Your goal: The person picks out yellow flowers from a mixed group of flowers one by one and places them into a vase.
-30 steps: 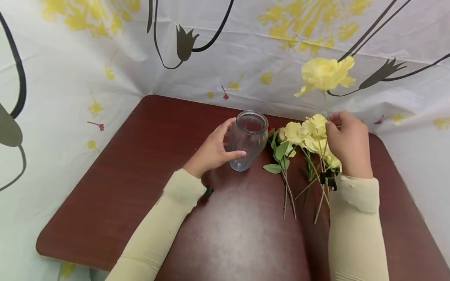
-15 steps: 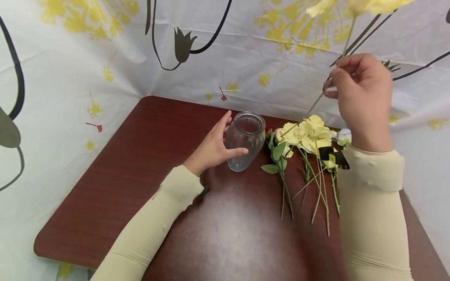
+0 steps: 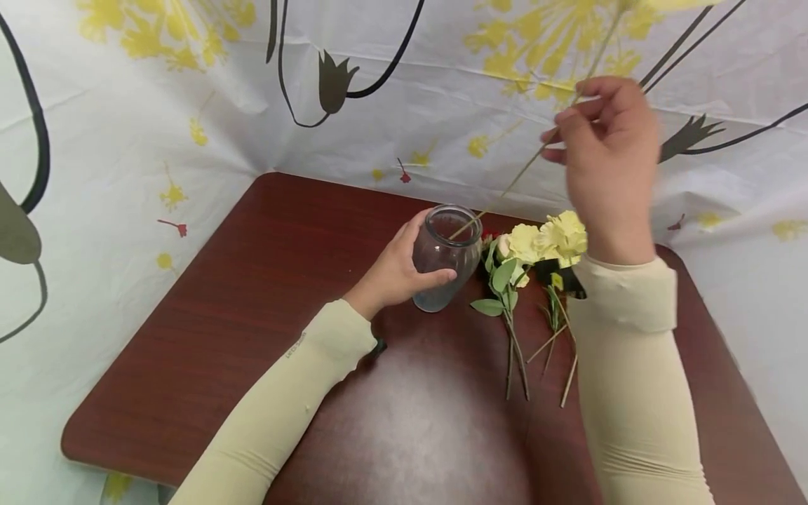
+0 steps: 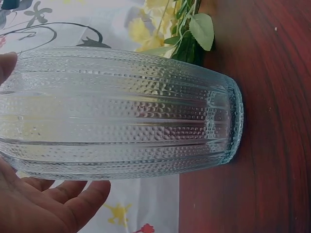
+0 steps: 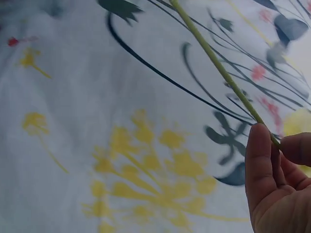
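- Yellow flower [image 3: 672, 4]: raised above the dark red table [image 3: 252, 315]; bloom partly cut off by the head view's top edge; stem [image 3: 520, 174] slanting down-left, lower end within the mouth of the glass vase [image 3: 466, 261].
- Right hand [image 3: 611, 151]: thumb and fingertips brought together, pinching the stem.
- Left hand [image 3: 404, 265]: thumb and fingers set wide apart, gripping the vase around its ribbed wall.
- Other flowers [image 3: 564, 237]: lying just right of the vase, stems toward the near side.
- Printed cloth [image 3: 442, 70]: hanging behind the table.

A yellow flower [image 3: 529, 165] slants stem-first into the clear, ribbed glass vase [image 3: 449, 257].
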Demonstrator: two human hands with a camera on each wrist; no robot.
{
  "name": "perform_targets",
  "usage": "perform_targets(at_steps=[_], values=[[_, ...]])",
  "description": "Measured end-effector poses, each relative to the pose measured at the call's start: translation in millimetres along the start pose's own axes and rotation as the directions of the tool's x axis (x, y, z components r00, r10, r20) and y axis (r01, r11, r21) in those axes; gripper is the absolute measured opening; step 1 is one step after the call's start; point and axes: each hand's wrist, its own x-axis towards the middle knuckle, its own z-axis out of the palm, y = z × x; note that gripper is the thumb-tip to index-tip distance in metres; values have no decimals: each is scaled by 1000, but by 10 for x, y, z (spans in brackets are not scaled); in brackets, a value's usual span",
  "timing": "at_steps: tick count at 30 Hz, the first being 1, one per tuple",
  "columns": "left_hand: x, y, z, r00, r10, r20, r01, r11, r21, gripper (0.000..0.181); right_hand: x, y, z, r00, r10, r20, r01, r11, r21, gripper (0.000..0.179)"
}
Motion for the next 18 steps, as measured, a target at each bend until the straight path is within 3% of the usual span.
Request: perform_targets(at_steps=[4,9,14,18], values=[[-5,-29,19,1000,-6,-21,6,1000,0,98,-51,279,120,996,15,88,-1,987,-161,15],[-11,-35,48,1000,-15,-6,15,1000,-5,98,-190,580,200,983,10,184,54,939,-339,12],[-8,-25,51,1000,-5,9,5,1000,-10,98,-308,724,249,968,2,252,102,913,-396,14],[-1,-31,56,1000,8,7,-8,1000,1,98,-367,815,251,966,-2,258,124,881,-456,15]])
